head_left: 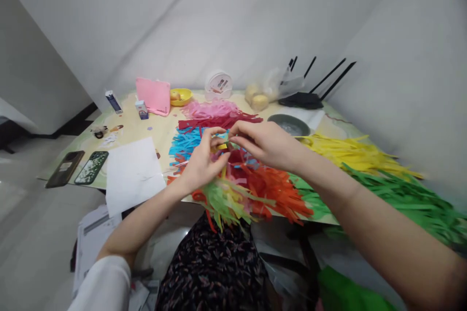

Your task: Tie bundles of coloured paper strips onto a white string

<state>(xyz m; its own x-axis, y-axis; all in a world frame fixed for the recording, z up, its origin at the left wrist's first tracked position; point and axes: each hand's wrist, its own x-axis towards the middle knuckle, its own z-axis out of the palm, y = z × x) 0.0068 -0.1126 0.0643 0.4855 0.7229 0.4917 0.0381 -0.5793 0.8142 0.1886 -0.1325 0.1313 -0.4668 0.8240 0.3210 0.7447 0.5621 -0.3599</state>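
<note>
My left hand (pixel 204 158) is closed around the upper end of a tissue paper tassel (pixel 226 199). Pale green and yellow fringe strips hang from it over the table's front edge. At the top of the tassel, the thumb and fingertips of my right hand (pixel 260 142) pinch a small green and yellow twisted part; the exact grip is partly hidden. Under and around both hands lie piles of fringed tissue paper: blue strips (pixel 185 143), dark red strips (pixel 204 122), pink strips (pixel 215 108) and orange-red strips (pixel 292 194).
Yellow fringe (pixel 353 153) and green fringe (pixel 397 199) spread to the right. White paper (pixel 133 170) and two phones (pixel 91 167) lie left. At the back stand a pink tablet case (pixel 155 97), a yellow bowl (pixel 184 97), a dark bowl (pixel 288 121) and a black router (pixel 302 100).
</note>
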